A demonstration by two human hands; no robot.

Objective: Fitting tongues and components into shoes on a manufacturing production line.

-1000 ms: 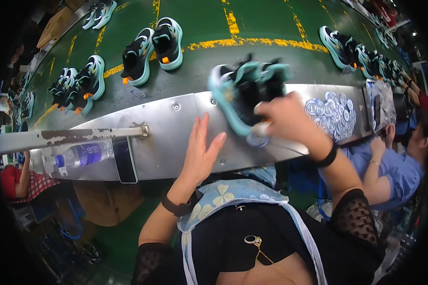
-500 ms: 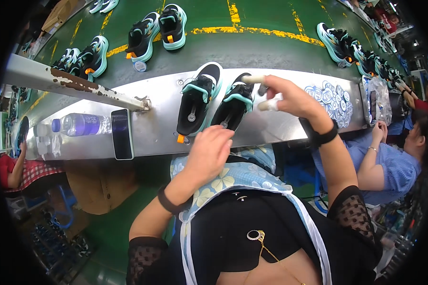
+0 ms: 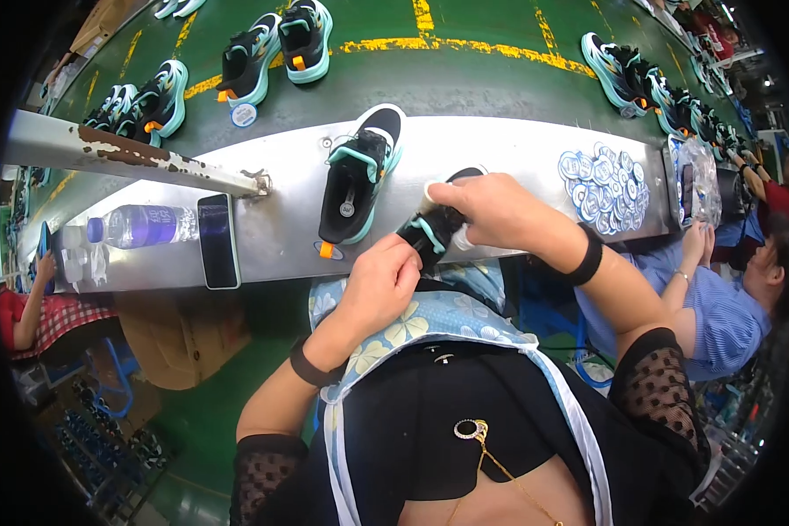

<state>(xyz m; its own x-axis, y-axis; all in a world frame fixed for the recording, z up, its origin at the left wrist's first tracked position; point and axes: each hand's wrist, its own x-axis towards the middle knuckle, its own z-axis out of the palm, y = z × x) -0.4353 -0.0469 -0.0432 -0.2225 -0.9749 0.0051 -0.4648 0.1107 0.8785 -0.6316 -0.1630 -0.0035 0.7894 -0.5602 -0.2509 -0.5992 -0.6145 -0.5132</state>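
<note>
Between my hands at the bench's near edge is a black sneaker [image 3: 431,230] with mint trim, partly covered by my fingers. My left hand [image 3: 381,285] is closed around its heel end. Wearing pale finger covers, my right hand [image 3: 486,209] grips the upper near the laces and toe. Just left of it, the matching sneaker [image 3: 357,180] rests on the bench with its toe pointing away and an orange tab at the heel; neither hand touches it.
The metal bench [image 3: 280,237] carries a phone [image 3: 218,241], a water bottle [image 3: 149,228] and a pile of round paper tags [image 3: 607,188]. A chipped metal post [image 3: 167,162] slants over its left side. More sneakers [image 3: 305,42] stand on the green surface beyond. A person in blue [image 3: 719,307] sits at right.
The right-hand sneaker has been drawn toward me off its spot beside its mate. My right hand has come down and closed on its upper; my left has closed at the heel.
</note>
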